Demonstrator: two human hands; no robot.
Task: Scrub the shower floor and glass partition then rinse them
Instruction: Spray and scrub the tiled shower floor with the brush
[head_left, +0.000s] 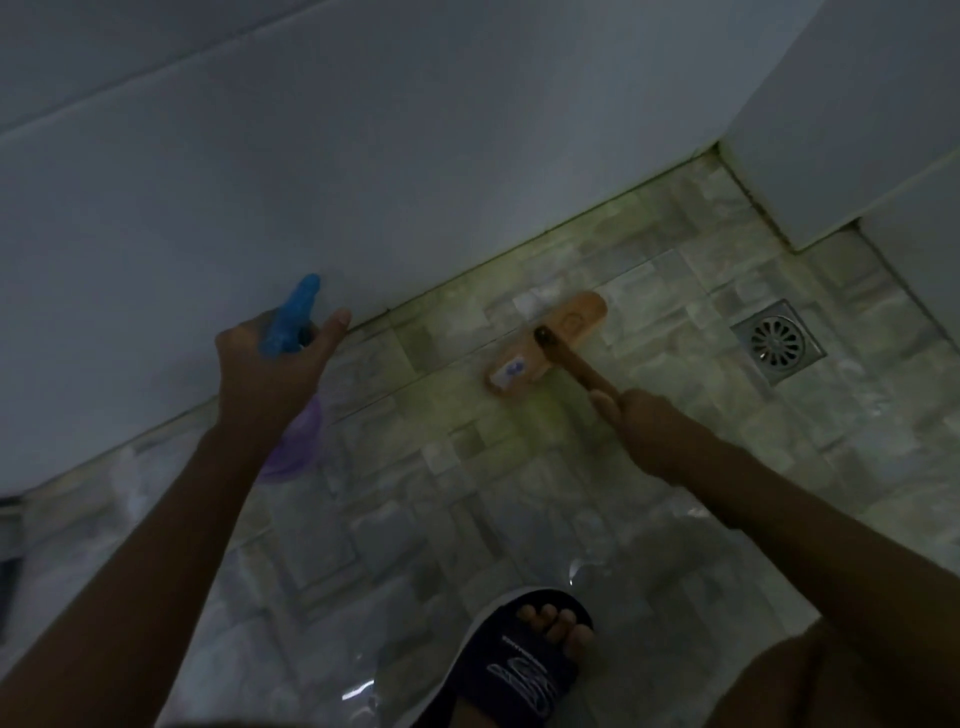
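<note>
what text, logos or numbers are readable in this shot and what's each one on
Nothing here is sharp enough to quote.
Sticker on the scrub brush head: white label with a blue mark, too blurred to read.
Stamped mark at the head's other end: a faint outline only, unreadable.
Slipper strap: white logo and a small line of print, too blurred to read.
Spray bottle: no label in view.
</note>
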